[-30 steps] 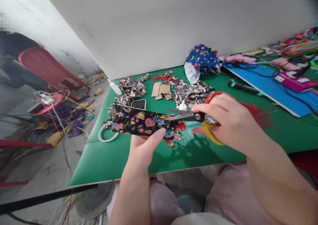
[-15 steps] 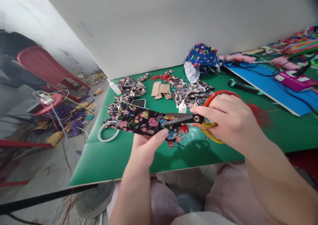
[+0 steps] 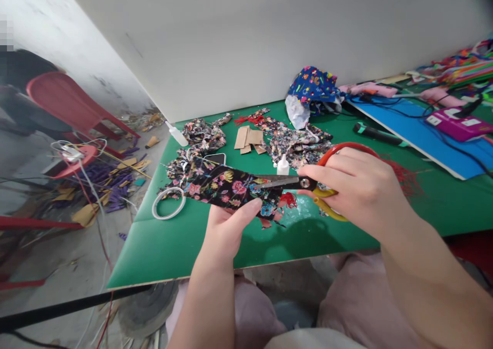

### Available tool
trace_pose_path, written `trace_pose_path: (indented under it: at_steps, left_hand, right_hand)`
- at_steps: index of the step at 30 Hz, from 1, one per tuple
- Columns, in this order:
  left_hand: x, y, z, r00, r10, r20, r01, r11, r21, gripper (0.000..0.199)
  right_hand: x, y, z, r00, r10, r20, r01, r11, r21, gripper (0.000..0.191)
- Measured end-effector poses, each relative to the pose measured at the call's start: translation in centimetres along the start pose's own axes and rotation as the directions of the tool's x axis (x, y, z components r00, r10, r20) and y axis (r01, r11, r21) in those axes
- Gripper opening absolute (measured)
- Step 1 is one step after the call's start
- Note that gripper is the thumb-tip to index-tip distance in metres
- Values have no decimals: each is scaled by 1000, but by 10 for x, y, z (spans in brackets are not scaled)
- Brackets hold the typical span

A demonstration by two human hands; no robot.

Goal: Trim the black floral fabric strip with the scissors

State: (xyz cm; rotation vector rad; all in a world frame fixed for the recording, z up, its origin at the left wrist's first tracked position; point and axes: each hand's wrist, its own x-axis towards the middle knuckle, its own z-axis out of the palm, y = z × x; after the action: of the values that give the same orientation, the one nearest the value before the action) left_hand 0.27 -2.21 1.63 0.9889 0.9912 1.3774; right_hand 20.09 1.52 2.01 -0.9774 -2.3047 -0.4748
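Black floral fabric (image 3: 219, 184) is stretched above the table, pinched by my left hand (image 3: 231, 225), its thumb on top and the other fingers hidden beneath. My right hand (image 3: 358, 189) is closed round the red and yellow handles of a pair of scissors (image 3: 307, 183). The blades point left and lie over the fabric's right part, nearly together. A red tassel (image 3: 288, 200) hangs at the fabric's right end. Behind it stands a small white bottle (image 3: 283, 165).
On the green table (image 3: 165, 251) are a white tape roll (image 3: 154, 208), a second bottle (image 3: 177, 135), cardboard pieces (image 3: 242, 137), floral fabric heaps (image 3: 296, 146), a phone and a blue board (image 3: 408, 133). A red chair (image 3: 57, 94) stands left.
The scissor blades have come closer together and sit slightly further right over the fabric. My hands have barely shifted.
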Motion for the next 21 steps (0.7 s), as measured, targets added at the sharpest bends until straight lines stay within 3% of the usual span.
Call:
trace_pose_path:
  at_steps: [8,15,21]
  left_hand:
    - [0,-1,0,1000,-2,-19,1,1000,-4,5]
    - [0,-1,-1,1000,-19,-19,19,1000,14,5]
    - [0,-1,-2,1000,-4,-17,4,1000,17,7]
  right_hand:
    - [-2,-1,0,1000,19,5,-18,1000,-14,26]
    - [-2,-3,1,999,54,-5,-54,998,-25,19]
    - [1,-2,3,988,154,-29,-150,982,112,24]
